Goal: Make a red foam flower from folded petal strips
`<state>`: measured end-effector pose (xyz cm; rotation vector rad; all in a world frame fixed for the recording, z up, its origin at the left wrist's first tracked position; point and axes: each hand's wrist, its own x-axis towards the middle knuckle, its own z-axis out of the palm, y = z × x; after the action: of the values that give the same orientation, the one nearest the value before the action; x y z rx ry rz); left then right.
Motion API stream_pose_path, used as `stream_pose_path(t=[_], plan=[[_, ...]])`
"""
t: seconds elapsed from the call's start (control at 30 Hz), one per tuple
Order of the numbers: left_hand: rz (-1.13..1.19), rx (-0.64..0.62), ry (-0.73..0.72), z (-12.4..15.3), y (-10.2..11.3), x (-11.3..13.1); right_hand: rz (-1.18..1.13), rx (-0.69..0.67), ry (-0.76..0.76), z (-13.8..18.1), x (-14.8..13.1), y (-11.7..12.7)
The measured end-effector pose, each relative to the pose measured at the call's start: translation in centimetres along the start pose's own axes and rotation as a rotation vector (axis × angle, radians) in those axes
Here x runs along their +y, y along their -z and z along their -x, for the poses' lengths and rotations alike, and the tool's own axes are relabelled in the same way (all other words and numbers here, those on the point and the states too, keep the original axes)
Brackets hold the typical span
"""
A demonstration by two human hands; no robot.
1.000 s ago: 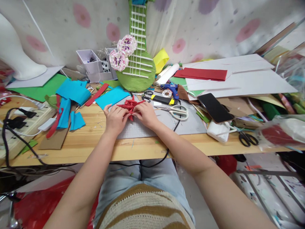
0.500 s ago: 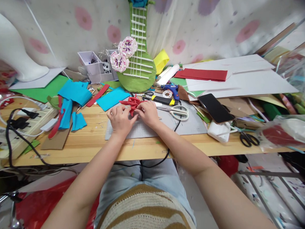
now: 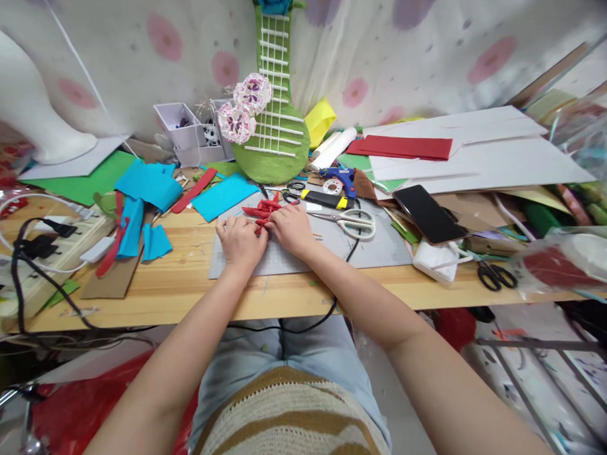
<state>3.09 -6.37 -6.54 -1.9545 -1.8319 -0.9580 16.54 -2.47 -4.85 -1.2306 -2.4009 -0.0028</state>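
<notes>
Between my hands is a red paper flower with pointed petals, over the grey cutting mat. My left hand has its fingers curled round the flower's near left side. Closed on the right side of it is my right hand, the fingertips close to those of the left. The fingers hide the flower's lower part. Just right of my right hand lie white-handled scissors and a black-and-yellow utility knife. Behind them rests a blue glue gun.
A green guitar-shaped craft piece with paper flowers stands at the back. Blue crepe paper pieces and a power strip are to the left. On the right lie a phone, white boards and black scissors.
Both hands have shifted slightly around the red flower. The fingers have closed in, and the flower sits lower and flatter between them.
</notes>
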Motion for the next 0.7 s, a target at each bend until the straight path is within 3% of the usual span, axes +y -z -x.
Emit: stream_pose_path(t=[0.23,0.47,0.7], plan=[[0.022,-0.084,-0.016,0.1,0.5,0.5,0.096,-0.016,0.067,0.0,0.2,0.1],[0.158,-0.030,-0.054,-0.5,1.6,-0.8,0.070,-0.034,0.163,0.1,1.4,-0.1],[0.214,-0.145,-0.147,-1.3,1.0,-1.4,0.029,-0.086,0.218,0.7,2.2,0.4]])
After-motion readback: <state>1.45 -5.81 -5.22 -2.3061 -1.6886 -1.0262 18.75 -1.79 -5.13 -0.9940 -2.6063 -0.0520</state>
